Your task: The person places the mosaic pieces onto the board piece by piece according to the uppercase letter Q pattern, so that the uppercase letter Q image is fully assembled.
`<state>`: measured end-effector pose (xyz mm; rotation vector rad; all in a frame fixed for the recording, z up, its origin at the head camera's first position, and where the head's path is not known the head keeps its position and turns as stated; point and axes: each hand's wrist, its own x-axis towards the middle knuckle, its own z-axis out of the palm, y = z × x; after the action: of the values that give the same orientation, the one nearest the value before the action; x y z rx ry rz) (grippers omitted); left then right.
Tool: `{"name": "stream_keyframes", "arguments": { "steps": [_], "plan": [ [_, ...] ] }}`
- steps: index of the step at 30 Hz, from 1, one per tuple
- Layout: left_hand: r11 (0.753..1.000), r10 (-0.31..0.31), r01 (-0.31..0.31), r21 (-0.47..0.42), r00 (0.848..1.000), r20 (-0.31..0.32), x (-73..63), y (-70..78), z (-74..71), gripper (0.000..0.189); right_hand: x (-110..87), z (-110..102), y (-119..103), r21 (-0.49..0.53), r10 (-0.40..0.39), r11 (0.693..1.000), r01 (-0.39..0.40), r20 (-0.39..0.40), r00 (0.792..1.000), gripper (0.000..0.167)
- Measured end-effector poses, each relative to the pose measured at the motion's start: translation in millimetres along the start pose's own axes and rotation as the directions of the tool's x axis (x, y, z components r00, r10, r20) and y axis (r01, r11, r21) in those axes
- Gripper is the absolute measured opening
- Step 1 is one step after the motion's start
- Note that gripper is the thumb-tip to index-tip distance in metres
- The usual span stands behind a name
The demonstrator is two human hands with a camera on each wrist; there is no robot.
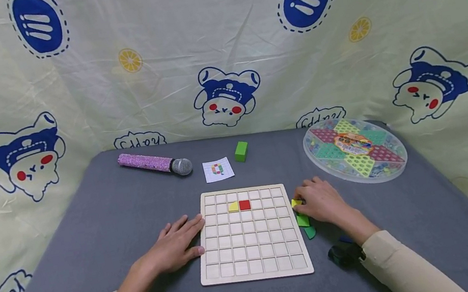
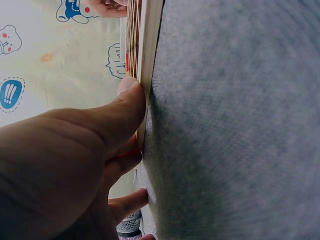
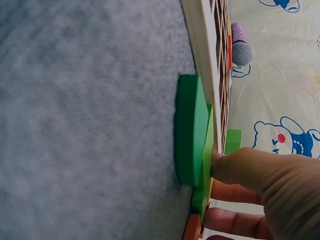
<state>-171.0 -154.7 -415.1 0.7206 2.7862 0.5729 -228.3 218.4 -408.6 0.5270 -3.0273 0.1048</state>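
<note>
A pale wooden grid board [image 1: 256, 268] lies on the table, with a yellow piece [image 1: 233, 206] and a red square [image 1: 245, 205] side by side in an upper row. My left hand [image 1: 175, 245] rests at the board's left edge, fingers spread, its thumb [image 2: 131, 100] against the rim. Beside the right edge, my right hand [image 1: 321, 201] has thumb and fingers bent around a small yellow piece [image 1: 296, 202]. Near it lie a light green piece [image 1: 303, 220] and a darker green piece with a curved edge [image 3: 191, 130]. An orange-red piece [image 3: 192, 227] shows below the fingers in the right wrist view.
Behind the board lie a purple glitter microphone [image 1: 150, 163], a small card with a coloured block pattern [image 1: 218, 170] and a green block [image 1: 241, 151]. A round clear case with a star-shaped game board [image 1: 355, 150] sits at the back right. Printed cloth hangs behind the table.
</note>
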Motion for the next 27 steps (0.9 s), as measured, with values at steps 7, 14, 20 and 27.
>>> {"name": "stream_keyframes", "arguments": {
  "steps": [7, 14, 20, 27],
  "plan": [
    [1.000, 0.001, -0.001, 0.004, 1.000, 0.004, 0.5, -0.8, 0.6, 0.064, -7.0, -1, 12, -0.009, -0.004, 1.000, 0.004, -0.002, 1.000, 0.014],
    [1.000, -0.003, 0.003, 0.009, 1.000, 0.012, 0.5, -0.8, -0.1, 0.064, -14.7, -4, 19, -0.005, 0.002, 1.000, -0.002, -0.003, 1.000, 0.022],
    [1.000, 0.000, 0.000, 0.007, 1.000, 0.008, -0.1, -0.9, -0.2, 0.064, -19.1, -9, 18, -0.019, 0.074, 0.997, -0.074, 0.002, 0.997, 0.027],
    [1.000, 0.005, -0.005, 0.002, 1.000, 0.004, -0.5, -1.2, 0.0, 0.063, -18.0, -8, 16, -0.012, 0.068, 0.998, -0.068, 0.010, 0.998, 0.031]
  ]
}}
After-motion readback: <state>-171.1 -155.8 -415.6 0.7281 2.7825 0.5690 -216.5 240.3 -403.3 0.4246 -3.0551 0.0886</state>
